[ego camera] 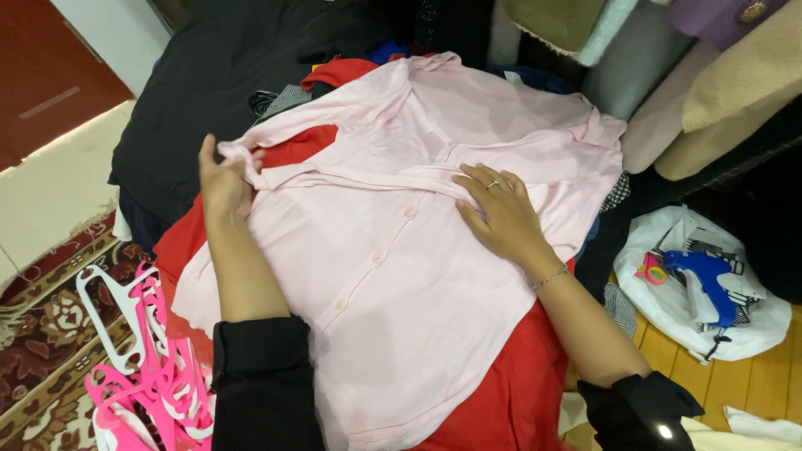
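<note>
A pale pink buttoned shirt [393, 284] lies spread flat on a pile of clothes, front side up. My left hand [224, 177] pinches the end of its left sleeve, which is folded across the chest. My right hand [499, 213] rests flat on the shirt near the middle, fingers spread, a ring on one finger and a thin bracelet at the wrist. Under the shirt lies a red garment [501, 392]. Both my forearms are bare, with black sleeves pushed up.
A black cloth [200, 92] covers the far left of the pile. Pink and white hangers [142, 367] lie on a patterned rug at lower left. A white plastic bag [668, 234] with a blue glue gun [710, 280] sits on the wooden floor at right. Fabric rolls [718, 92] lean at upper right.
</note>
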